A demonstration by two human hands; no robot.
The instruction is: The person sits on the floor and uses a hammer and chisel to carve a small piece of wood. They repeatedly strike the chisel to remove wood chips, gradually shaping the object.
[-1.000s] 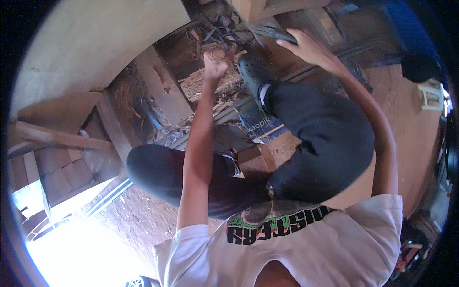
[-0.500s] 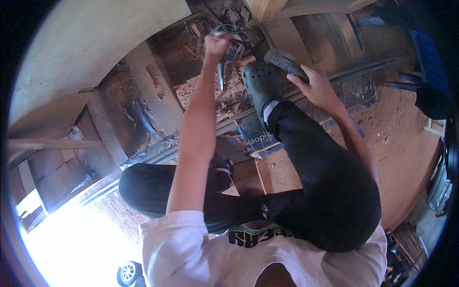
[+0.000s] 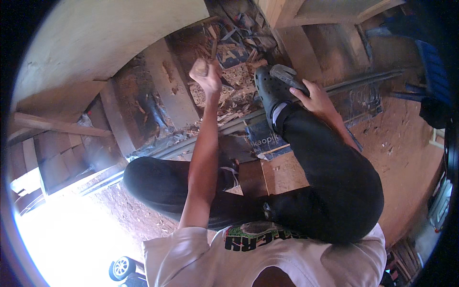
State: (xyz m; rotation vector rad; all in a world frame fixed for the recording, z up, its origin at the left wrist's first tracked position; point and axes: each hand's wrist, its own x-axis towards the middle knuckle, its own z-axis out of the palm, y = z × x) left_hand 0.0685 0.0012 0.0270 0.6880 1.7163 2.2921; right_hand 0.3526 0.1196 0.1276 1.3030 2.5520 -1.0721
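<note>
My left hand (image 3: 210, 82) is closed in a fist above a heap of wood chips (image 3: 234, 79). A blunt brown end of what it grips shows at the top of the fist, and a dark pointed blade (image 3: 227, 83) sticks out beside it; the fingers hide the rest. In my right hand (image 3: 315, 98) is a hammer (image 3: 283, 74), its dark grey head resting by my shoe. That shoe, a dark clog with holes (image 3: 268, 88), stands at the edge of the wood chips.
Wooden beams (image 3: 169, 86) and boards frame the chip-strewn gap. A printed dark blue sheet (image 3: 267, 138) lies beside my leg. Brown ground spreads to the right, with a blue plastic chair (image 3: 432, 71) at the far right. A small wheel (image 3: 122, 268) shows at lower left.
My left hand has come down and slightly left, and the pointed blade no longer hangs straight down. The hammer head has dropped closer to my shoe. The whole view has shifted slightly.
</note>
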